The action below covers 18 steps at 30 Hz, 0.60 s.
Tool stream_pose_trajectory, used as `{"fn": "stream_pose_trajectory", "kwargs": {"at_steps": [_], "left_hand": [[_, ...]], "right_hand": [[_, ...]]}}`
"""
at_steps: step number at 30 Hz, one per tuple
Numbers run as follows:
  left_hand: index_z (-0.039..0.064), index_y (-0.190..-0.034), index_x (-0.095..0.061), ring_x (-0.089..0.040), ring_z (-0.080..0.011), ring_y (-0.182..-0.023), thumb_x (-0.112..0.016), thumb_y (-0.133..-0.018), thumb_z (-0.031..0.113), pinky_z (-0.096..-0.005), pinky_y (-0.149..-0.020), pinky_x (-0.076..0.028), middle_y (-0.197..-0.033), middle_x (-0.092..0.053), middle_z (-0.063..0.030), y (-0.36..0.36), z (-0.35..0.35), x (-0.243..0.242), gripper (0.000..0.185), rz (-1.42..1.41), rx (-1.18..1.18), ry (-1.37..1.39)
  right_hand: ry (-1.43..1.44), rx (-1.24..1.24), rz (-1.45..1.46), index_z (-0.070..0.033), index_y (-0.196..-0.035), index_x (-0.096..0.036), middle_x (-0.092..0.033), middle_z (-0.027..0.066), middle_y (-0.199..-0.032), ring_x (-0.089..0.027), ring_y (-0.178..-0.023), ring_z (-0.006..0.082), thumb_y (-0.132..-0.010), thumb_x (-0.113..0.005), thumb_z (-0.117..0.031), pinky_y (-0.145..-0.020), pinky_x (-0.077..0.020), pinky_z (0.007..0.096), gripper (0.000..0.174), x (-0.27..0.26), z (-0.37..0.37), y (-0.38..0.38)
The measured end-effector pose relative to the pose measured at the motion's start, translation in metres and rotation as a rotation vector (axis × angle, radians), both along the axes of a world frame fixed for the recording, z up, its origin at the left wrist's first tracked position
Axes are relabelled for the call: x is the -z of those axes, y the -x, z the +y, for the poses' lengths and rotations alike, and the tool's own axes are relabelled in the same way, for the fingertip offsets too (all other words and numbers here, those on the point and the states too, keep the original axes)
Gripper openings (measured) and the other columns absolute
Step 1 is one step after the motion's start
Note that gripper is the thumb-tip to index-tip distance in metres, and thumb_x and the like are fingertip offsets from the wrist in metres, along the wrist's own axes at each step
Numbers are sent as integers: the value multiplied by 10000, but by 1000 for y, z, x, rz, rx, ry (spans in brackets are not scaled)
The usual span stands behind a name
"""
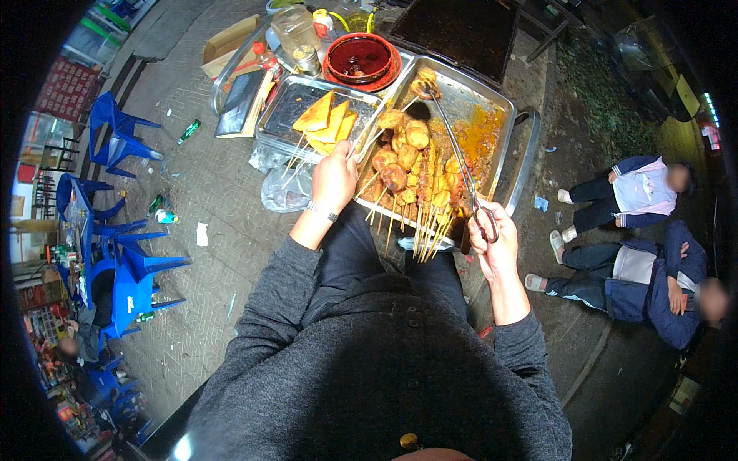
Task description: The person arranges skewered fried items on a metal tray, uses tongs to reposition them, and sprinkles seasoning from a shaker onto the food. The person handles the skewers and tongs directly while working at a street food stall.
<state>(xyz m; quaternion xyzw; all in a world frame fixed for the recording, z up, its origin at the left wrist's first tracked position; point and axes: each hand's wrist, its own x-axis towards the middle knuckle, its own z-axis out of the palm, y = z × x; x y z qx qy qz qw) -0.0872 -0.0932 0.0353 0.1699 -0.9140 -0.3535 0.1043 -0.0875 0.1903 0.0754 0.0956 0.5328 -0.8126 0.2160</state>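
Note:
My right hand (pixel 497 239) holds long metal tongs (pixel 455 144) by their scissor-like loops. The tips of the tongs touch browned round food pieces (pixel 425 86) at the far end of a deep metal tray (pixel 496 109). My left hand (pixel 335 176), with a metal watch band at its wrist, is closed at the tray's left rim, apparently on a thin skewer (pixel 369 141) that slants up towards those pieces. Many more skewers of browned food (pixel 412 150) lie in the tray, sticks towards me. Orange triangular slices (pixel 326 121) on sticks rest in a smaller tray (pixel 277 104) beside my left hand.
A red bowl (pixel 360 57) of dark sauce, a clear plastic jar (pixel 294 29) and a red-capped bottle (pixel 266 57) stand beyond the trays. Behind is a dark griddle plate (pixel 461 29). Blue plastic chairs (pixel 124 135) stand left; two people (pixel 646 276) are at right.

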Motion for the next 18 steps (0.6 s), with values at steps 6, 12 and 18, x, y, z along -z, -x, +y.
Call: {"fn": "stream_pose_trajectory", "kwargs": {"at_steps": [6, 12, 18], "left_hand": [[64, -880, -506, -589, -385, -686, -543, -834, 172, -469, -600, -455, -683, -590, -202, -3, 2, -5, 123, 56, 11, 123], [64, -869, -510, -589, -387, -674, -556, -822, 167, -474, -599, -459, -679, -590, -204, -1, 5, -8, 123, 17, -9, 163], [47, -834, -506, -586, -387, -700, -558, -820, 169, -457, -610, -457, -705, -592, -205, 3, 13, -10, 133, -14, 3, 136]], "right_hand": [[43, 2, 56, 5, -1039, -509, -467, 23, -626, -332, -413, 40, -896, -501, -96, -350, -236, 163, 175, 6, -2, -3], [-27, -47, 79, 4, -1026, -503, -466, 14, -618, -351, -427, 46, -903, -475, -77, -353, -247, 168, 149, 7, 0, -8], [-13, 15, 47, 7, -1021, -499, -466, 17, -622, -368, -429, 55, -896, -470, -55, -349, -259, 171, 142, 12, 1, -14]]}}
